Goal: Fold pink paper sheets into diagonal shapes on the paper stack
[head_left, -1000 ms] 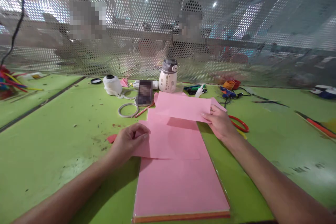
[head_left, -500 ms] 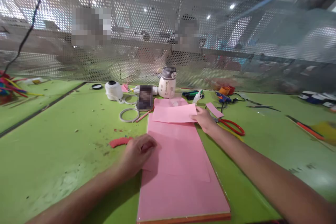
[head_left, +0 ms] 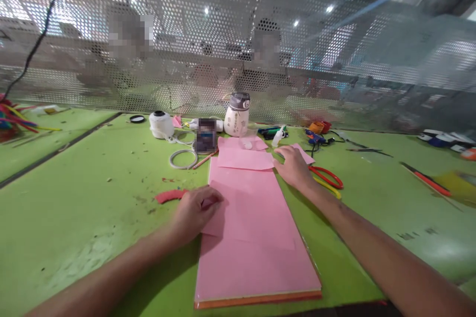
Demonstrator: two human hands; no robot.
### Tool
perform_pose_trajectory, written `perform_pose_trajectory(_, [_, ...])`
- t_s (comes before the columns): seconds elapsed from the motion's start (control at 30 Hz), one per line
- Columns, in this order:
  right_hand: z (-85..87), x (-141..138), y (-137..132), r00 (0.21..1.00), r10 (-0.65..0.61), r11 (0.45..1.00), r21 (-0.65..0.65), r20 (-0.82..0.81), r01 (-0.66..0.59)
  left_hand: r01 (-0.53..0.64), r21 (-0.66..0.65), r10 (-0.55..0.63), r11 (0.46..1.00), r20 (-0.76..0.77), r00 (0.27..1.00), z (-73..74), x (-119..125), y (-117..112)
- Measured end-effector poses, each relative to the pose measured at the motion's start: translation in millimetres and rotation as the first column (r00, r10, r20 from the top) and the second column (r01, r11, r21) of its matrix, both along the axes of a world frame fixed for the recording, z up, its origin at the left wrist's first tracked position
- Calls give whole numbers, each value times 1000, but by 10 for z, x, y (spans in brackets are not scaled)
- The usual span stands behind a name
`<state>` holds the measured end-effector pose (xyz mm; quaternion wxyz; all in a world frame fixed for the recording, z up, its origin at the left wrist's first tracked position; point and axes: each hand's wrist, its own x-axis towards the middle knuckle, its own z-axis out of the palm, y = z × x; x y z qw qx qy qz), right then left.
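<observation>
A stack of pink paper sheets [head_left: 256, 267] lies lengthwise before me, with a loose pink sheet [head_left: 256, 208] on top. My left hand [head_left: 195, 215] rests at that loose sheet's left edge, thumb and forefinger pressed together; what they hold, if anything, is hidden. Beside its knuckles lies a curved red strip [head_left: 169, 195]. A smaller pink piece [head_left: 245, 160] lies at the far end of the stack. My right hand [head_left: 293, 166] is at this piece's right edge, fingers apart and holding nothing. Red-handled scissors [head_left: 329, 177] lie just right of my right wrist.
Behind the papers stand a white bottle [head_left: 237, 121], a clear cup [head_left: 248, 137] and a small glue bottle [head_left: 278, 137]. Left of them are a thread spool [head_left: 160, 126], a grey ring [head_left: 183, 159] and a pencil [head_left: 204, 159]. A perforated metal screen [head_left: 208, 74] borders the table.
My right hand has let go of the smaller pink piece, which now lies lower and flatter. The hand has shifted slightly right. My left hand has stayed nearly in place.
</observation>
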<state>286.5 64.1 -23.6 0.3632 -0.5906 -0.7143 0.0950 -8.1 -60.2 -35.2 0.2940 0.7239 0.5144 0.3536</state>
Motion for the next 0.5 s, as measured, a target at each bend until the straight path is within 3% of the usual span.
perform_pose_trajectory(0.13, [48, -4, 270, 1000, 8, 1000, -28, -11, -9, 38, -2, -38, 999, -71, 997, -26, 2, -15])
perform_pose_trajectory(0.2, [97, -40, 495, 999, 28, 999, -46, -43, -30, 57, -4, -57, 998, -189, 980, 14, -2, -50])
perform_pose_trajectory(0.27, [136, -108, 724, 994, 66, 996, -58, -89, -71, 46, 54, -21, 997, -399, 917, 115, -7, -71])
perform_pose_trajectory(0.33, [143, -205, 926, 983, 114, 990, -69, -141, -125, 23, 186, 92, 982, -587, 804, 257, 5, -26])
perform_pose_trajectory(0.43, [78, -378, 1156, 962, 164, 981, -67, -220, -182, 85, 338, 180, 937, -677, 713, 443, 109, 245])
perform_pose_trajectory(0.5, [-6, -490, 1259, 946, 179, 979, -46, -270, -199, 228, 290, 54, 930, -719, 693, 471, 243, 527])
